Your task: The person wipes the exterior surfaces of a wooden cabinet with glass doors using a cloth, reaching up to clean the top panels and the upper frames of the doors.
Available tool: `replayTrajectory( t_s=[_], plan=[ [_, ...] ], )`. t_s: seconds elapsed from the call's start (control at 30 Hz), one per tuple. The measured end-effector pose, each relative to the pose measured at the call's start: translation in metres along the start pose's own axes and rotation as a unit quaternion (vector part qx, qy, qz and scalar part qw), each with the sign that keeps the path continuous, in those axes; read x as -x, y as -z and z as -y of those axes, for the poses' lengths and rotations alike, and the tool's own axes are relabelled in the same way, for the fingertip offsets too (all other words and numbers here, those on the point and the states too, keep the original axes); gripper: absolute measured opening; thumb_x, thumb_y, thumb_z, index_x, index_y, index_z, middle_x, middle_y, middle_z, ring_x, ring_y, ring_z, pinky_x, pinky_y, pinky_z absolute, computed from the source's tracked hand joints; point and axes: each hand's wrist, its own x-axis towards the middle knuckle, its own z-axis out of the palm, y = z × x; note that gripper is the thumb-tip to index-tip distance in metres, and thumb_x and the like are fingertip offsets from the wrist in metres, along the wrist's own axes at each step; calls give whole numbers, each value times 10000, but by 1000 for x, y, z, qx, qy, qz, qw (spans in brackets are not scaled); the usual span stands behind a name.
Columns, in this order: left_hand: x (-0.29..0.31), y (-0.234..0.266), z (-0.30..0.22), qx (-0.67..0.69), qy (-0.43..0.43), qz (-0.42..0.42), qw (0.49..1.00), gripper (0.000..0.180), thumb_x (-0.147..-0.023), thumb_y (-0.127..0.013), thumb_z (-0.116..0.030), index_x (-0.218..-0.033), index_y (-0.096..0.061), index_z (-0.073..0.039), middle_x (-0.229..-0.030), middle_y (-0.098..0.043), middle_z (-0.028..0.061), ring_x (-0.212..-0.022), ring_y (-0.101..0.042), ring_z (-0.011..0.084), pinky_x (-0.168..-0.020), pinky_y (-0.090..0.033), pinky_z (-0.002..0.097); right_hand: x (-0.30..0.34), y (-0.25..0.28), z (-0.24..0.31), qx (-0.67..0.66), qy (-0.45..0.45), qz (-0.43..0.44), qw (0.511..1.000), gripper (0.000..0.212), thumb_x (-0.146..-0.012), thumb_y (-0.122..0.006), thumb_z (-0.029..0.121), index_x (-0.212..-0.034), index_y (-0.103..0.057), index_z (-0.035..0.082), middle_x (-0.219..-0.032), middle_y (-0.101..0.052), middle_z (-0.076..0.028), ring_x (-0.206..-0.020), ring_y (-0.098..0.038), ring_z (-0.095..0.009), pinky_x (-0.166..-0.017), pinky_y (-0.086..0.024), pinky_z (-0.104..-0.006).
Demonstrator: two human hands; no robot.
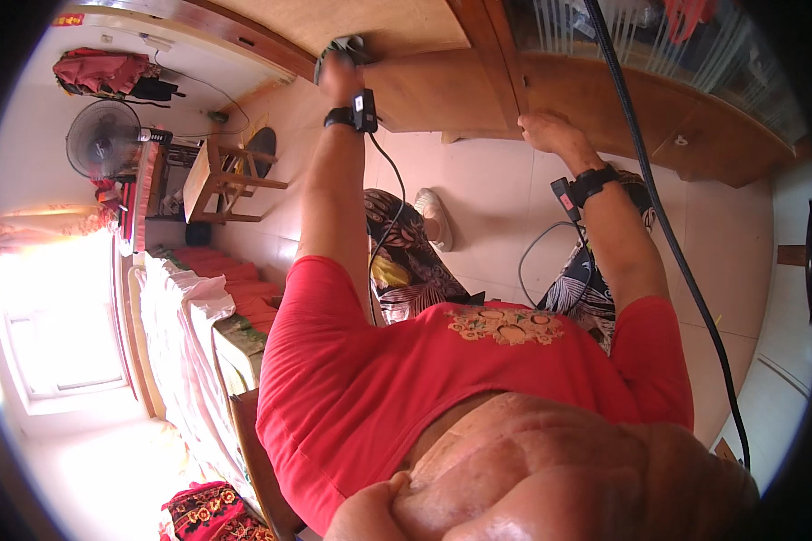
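Observation:
My left hand (341, 79) is pressed up against a brown wooden cabinet (442, 90), its fingers closed on a dark grey-green cloth (352, 43) that shows around them. Motion blurs that hand a little. My right hand (553, 133) is at the cabinet's lower edge, beside the upright wooden post (492, 45). Its fingers are curled in and touch the wood; whether anything is inside them is hidden. Both wrists carry black straps with small boxes and thin cables.
A black cable (645, 162) hangs across the right side. Glass panes (641, 36) form the cabinet's upper right part. To the left are a wooden stool (212, 185), a standing fan (104, 140) and a covered bed (189, 307). My shoe (433, 219) rests on the tiled floor (487, 194).

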Motion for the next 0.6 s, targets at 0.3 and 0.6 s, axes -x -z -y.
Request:
replayTrajectory(
  t_s=[0.3,0.6],
  plan=[
    [198,-177,-216,295,375,13,879,489,-803,-669,-211,-1185,-388,-92,-1123,-564,95,-870,-619,243,-596,-552,391,22,-21,-74,14,-135,26,990,158,-840,-545,99,-927,-645,13,-955,-664,-240,-918,-639,-415,-792,-496,-482],
    [271,-239,-276,265,224,77,935,374,-794,-653,-75,-1068,-401,-38,-969,-558,148,-803,-600,243,-567,-545,419,10,-39,-94,22,-149,17,988,111,-821,-541,96,-828,-608,8,-910,-662,-227,-895,-636,-406,-772,-488,-478]
  ],
)
